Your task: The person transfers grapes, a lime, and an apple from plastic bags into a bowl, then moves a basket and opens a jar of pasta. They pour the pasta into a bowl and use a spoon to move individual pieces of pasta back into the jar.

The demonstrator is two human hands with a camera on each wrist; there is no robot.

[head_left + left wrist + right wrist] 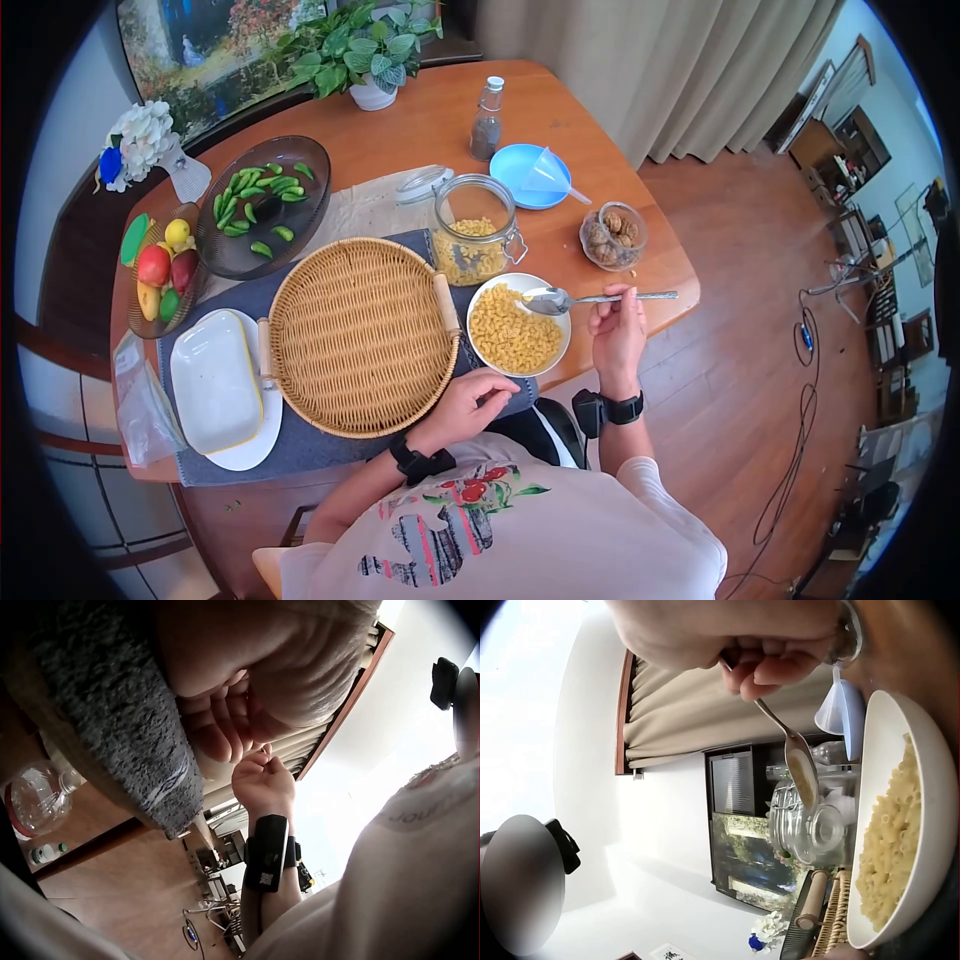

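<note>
In the head view my right hand (619,338) pinches the handle of a metal spoon (550,301), its bowl over the rim of a white bowl (562,350) of short macaroni (510,332). From the right wrist view, the spoon (801,769) hangs tilted down beside the bowl (919,735). My left hand (468,405) rests at the table's front edge, just below the bowl, with fingers loosely curled and nothing in them. Behind the bowl stands an open glass clip-top jar (472,240) partly filled with macaroni.
A round wicker tray (365,335) lies left of the bowl on a dark cloth. Around it are white dishes (215,380), a dark plate (225,262) of green peppers and a fruit basket (180,300). Behind are a blue plate (515,165) with a funnel, walnuts (612,238) and a bottle (487,120).
</note>
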